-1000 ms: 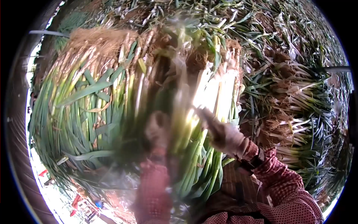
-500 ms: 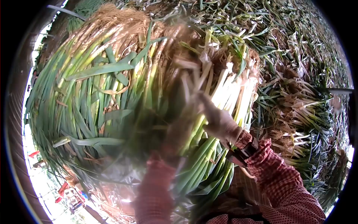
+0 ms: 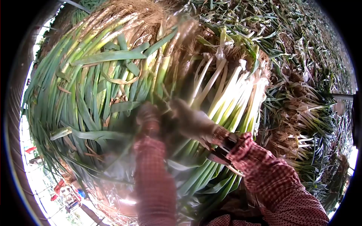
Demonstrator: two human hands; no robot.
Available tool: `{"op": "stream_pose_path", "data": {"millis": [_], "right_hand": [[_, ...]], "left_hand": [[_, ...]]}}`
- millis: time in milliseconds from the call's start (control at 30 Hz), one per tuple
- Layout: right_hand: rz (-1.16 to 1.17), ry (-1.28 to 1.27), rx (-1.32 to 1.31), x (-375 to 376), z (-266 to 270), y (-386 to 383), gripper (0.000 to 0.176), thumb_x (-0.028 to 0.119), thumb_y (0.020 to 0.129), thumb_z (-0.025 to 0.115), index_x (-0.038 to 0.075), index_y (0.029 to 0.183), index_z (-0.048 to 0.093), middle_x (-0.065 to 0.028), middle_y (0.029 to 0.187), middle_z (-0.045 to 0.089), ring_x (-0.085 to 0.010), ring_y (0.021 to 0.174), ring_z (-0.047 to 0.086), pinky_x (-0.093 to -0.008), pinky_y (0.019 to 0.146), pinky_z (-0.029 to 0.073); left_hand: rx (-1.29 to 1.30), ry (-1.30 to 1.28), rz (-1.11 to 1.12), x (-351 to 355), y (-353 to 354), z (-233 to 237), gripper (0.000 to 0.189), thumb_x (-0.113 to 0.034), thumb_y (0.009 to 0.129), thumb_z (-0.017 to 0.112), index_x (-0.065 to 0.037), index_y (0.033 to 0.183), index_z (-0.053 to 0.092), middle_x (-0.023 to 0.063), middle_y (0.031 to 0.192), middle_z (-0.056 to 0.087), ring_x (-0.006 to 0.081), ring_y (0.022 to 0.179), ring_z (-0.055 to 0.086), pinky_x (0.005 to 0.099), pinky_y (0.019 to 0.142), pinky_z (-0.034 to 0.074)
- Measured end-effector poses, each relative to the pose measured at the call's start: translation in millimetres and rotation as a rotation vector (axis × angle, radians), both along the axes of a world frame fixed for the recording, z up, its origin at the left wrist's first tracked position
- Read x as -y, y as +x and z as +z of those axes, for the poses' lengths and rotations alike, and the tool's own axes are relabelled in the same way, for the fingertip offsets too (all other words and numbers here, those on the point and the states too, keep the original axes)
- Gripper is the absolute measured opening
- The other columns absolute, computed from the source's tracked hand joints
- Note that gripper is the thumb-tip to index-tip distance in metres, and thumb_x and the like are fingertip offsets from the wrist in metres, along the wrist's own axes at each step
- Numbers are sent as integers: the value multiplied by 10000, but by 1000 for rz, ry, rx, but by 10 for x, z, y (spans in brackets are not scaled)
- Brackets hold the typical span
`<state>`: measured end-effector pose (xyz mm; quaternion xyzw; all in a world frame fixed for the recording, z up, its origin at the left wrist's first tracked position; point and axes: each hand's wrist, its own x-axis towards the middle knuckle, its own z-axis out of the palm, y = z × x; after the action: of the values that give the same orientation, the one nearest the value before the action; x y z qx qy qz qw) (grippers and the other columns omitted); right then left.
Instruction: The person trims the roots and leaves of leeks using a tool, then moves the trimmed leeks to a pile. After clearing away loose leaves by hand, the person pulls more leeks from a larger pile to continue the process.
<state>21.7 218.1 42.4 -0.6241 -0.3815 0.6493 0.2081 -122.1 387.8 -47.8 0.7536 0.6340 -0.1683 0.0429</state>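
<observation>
My left hand [image 3: 149,116], gloved and smeared by motion, is over the leaves of a big heap of leeks [image 3: 83,83] with dirty shafts and brown roots. Close on its right is my gloved right hand [image 3: 192,121], its fingers blurred and pointing toward the heap. I cannot tell whether either hand grips a stalk. Beside and beyond my right hand lies a pile of cleaned leeks [image 3: 230,94], white shafts pointing away and green leaves toward me. Dark bands circle my right wrist [image 3: 226,145], over a checked sleeve.
Stripped leaves and peelings [image 3: 241,19] cover the ground at the back and right. More leeks with roots [image 3: 301,113] lie to the right. Clear plastic sheeting [image 3: 120,192] shows below the heap. A metal bar [image 3: 341,96] juts in at the right edge.
Both hands have moved left, away from the cleaned pile. White stalks that were blurred beside the hands now show sharply on the pile's left side. The view has shifted slightly.
</observation>
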Motion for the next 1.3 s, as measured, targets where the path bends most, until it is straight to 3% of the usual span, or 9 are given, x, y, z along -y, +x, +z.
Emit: {"op": "stream_pose_path", "data": {"millis": [133,200,233,433,633,733,1000,1100,1300], "right_hand": [[0,4,-25,379,211,-75,897,-5,887,502,173,1639,46,-272,1181,661,-338,865,709,-426,765,622],[5,-21,-46,533,320,-96,910,4,883,503,170,1642,30,-278,1155,668,-347,846,709,-435,764,617],[-1,-34,-48,599,359,-114,917,9,880,504,169,1644,22,-281,1142,671,-352,837,709,-439,763,615],[96,4,-69,712,385,-153,982,49,828,570,121,1636,16,-314,1116,671,-380,880,718,-440,793,609],[-46,-117,-55,582,520,-130,976,37,829,560,155,1638,26,-247,1034,682,-320,809,703,-390,728,618],[68,-118,-21,658,439,-275,885,31,881,525,221,1634,101,-181,989,670,-246,709,666,-354,627,610],[-186,20,175,-3,-49,-108,634,-22,948,568,151,1516,346,-206,1427,555,-346,1083,691,-365,791,645],[-198,58,175,-17,-185,-115,657,4,935,577,170,1524,338,-188,1340,586,-323,1024,684,-378,777,627],[-111,30,152,-45,-45,-46,799,15,879,570,240,1583,267,-169,1081,662,-250,788,685,-342,593,592]], "left_hand": [[106,22,-199,15,-219,190,227,-380,795,694,-155,818,698,132,882,714,347,786,699,460,617,530],[63,5,-306,41,-274,246,222,-360,781,690,-148,847,702,150,907,705,379,784,680,452,633,528],[88,-42,-213,179,-219,375,314,-324,768,787,-62,887,663,203,963,709,410,931,690,475,789,551],[133,-8,-191,615,-232,297,313,-308,937,604,-21,1048,546,255,898,712,412,833,725,497,722,585],[169,41,-314,466,-513,-40,211,-228,902,585,-52,1015,616,240,889,707,415,841,712,509,682,567],[-11,-30,-91,369,-456,-311,165,-204,900,602,-63,961,662,226,909,710,396,885,708,466,729,567],[491,349,-557,1042,-732,539,228,-187,876,681,-84,1079,703,213,986,715,403,943,695,477,787,565],[524,326,-514,1151,-762,653,292,-162,869,699,-103,1155,703,209,1054,710,408,1002,681,485,824,559],[-30,-35,-296,1103,-1023,679,421,-115,845,706,-136,1263,659,206,1032,681,408,1011,667,493,847,539]]}}
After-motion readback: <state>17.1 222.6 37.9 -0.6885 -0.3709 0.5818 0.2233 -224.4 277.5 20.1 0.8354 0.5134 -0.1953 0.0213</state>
